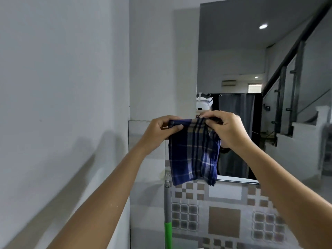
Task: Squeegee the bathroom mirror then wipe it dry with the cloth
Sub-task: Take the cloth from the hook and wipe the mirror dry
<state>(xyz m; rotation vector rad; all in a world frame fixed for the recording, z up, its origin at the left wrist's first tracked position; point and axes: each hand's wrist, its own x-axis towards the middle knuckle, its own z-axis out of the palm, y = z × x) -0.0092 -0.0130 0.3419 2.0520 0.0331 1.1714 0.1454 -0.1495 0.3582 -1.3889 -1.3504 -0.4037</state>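
A blue plaid cloth (194,153) hangs in front of me, held up by its top edge. My left hand (161,130) pinches the upper left corner. My right hand (228,128) pinches the upper right corner. Behind the cloth is the wall mirror (251,60), which reflects a staircase, a ceiling light and a dark curtain. A grey pole with a green grip (168,212) hangs from a small wall hook below the mirror's left corner; its head is out of view, so I cannot tell whether it is the squeegee.
A white wall (62,87) runs close along my left. Patterned brown and grey tiles (224,218) cover the wall under the mirror. A plain tiled panel (145,141) sits left of the mirror's lower part.
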